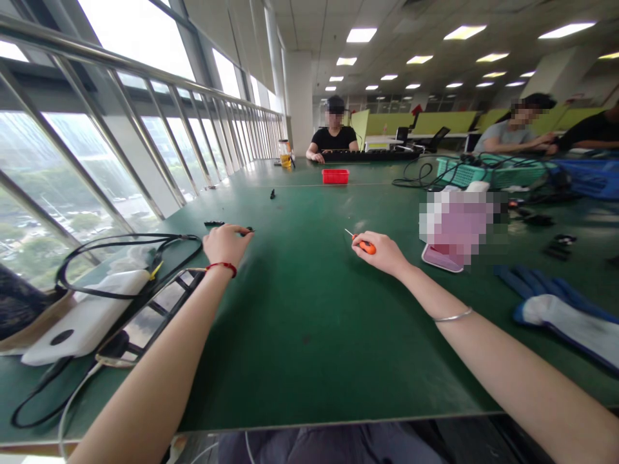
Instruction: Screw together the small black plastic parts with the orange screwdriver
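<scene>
My right hand (382,251) is closed round the orange handle of a small screwdriver (366,246). Its thin metal shaft points up and to the left over the green table (290,335). My left hand (226,242) rests on the left part of the table, thumb and forefinger pinched on a small black piece (249,230) that is mostly covered by the fingers. Just behind that hand lies a short black strip (214,223). Farther back, a tiny black part (272,193) sits alone on the tabletop.
At left lie a white power bank (87,319), a phone (149,316) and looped black cables. A red bin (335,176) stands farther back. On the right are a pink item (457,225), a blue-and-white glove (561,312) and a green basket (498,173). People sit opposite.
</scene>
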### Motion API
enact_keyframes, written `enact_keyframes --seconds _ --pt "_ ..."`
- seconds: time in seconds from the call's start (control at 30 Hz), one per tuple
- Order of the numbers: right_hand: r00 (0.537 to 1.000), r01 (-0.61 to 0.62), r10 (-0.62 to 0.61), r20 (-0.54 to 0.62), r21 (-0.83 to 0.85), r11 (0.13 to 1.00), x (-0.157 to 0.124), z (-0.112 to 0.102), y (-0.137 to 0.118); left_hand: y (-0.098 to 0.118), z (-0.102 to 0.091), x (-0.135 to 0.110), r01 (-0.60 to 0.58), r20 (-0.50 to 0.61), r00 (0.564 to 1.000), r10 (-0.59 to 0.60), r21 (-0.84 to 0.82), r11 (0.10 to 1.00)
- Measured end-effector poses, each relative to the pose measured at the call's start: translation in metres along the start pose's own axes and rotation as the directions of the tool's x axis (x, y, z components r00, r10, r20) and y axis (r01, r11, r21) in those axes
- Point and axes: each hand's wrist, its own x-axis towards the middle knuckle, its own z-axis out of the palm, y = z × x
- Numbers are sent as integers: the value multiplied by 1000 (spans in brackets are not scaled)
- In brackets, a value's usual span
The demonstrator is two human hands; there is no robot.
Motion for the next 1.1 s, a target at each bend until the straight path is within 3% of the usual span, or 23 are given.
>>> enact_keyframes --seconds 0.13,0.27,0.43,0.67,0.87,1.1 --pt "1000 14 -14 18 1 1000 0 2 0 -39 -7 10 220 86 969 -233 136 966" --pt "999 19 -19 33 1 1000 0 2 0 -51 -12 12 263 256 927 -274 77 962" --pt "999 25 -25 45 -1 1000 0 2 0 -60 -18 17 283 121 946 -302 150 947" --pt "998 29 -29 53 -6 1000 0 2 -1 -69 -10 18 270 184 937 -297 157 950" --pt "998 32 -31 63 -19 999 0 3 -1 -72 -5 17 254 224 939 -262 65 965" --pt "996 41 -39 79 -21 999 0 1 -3 -67 -5 15 260 173 945 -279 124 957"
